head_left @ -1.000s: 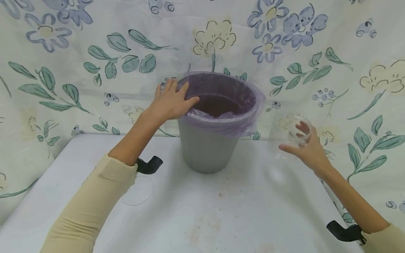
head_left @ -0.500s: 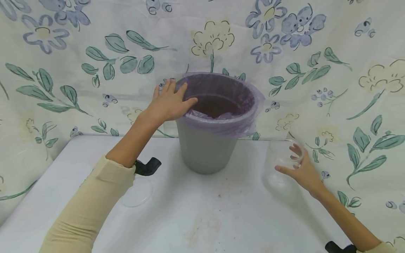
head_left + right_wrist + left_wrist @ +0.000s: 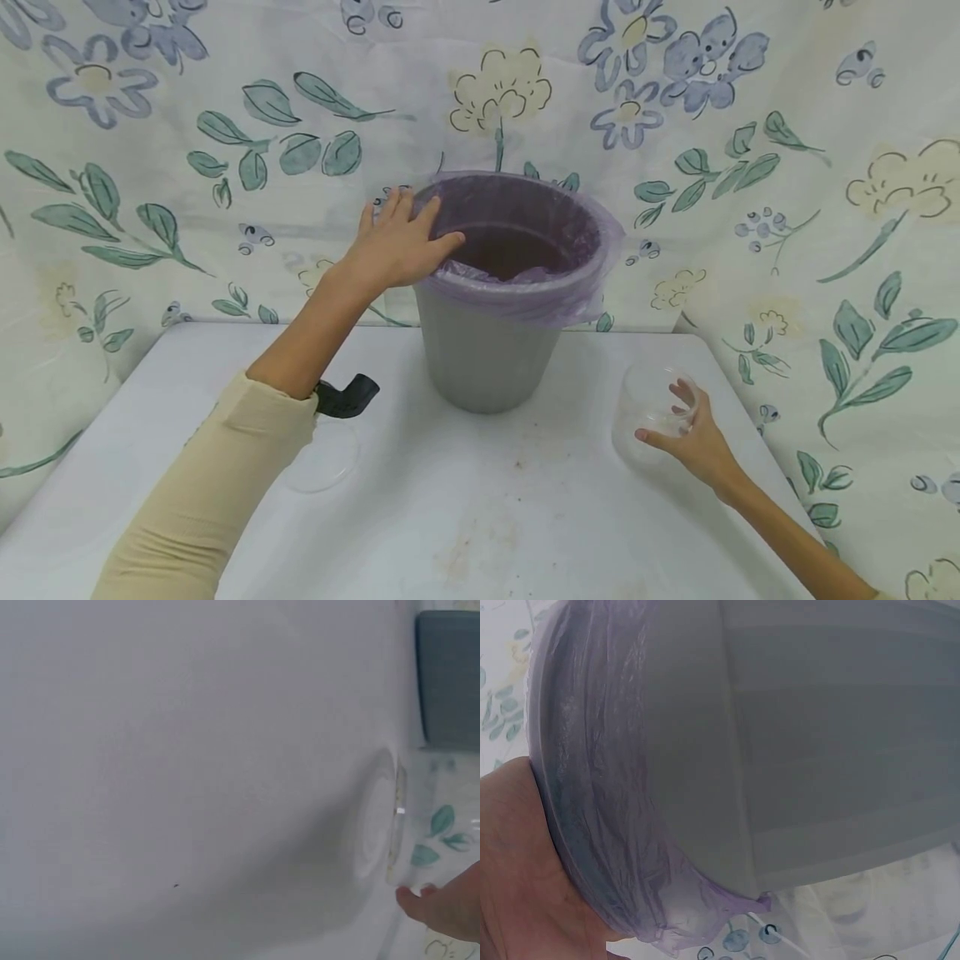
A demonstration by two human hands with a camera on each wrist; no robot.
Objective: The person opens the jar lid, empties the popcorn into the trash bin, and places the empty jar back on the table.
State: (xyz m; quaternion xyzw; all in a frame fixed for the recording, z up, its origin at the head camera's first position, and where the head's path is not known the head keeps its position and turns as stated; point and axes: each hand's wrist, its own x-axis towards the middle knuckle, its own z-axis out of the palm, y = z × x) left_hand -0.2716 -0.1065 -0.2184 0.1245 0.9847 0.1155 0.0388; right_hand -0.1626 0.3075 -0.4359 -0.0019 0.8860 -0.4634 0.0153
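A grey trash bin (image 3: 487, 358) lined with a purple plastic bag (image 3: 517, 302) stands upright at the back of the white table. On its left rim rests my left hand (image 3: 393, 246), fingers spread. In the left wrist view, the hand (image 3: 525, 855) lies against the bag-covered rim (image 3: 592, 750). At the right, my right hand (image 3: 693, 437) grips a clear plastic container (image 3: 637, 408) by its side, thumb in front. The right wrist view has the container (image 3: 412, 817) low over the table, its base close to the surface; contact is hard to tell.
A clear round lid (image 3: 322, 458) lies flat on the table (image 3: 390, 533), left of the bin and partly behind the left forearm. Brown crumbs and smudges (image 3: 480, 542) mark the table's front middle. Flowered cloth (image 3: 300, 50) hangs behind and at both sides.
My right hand has lowered the clear container towards the table and shifted it slightly left and nearer. The left hand keeps its place on the bin rim.
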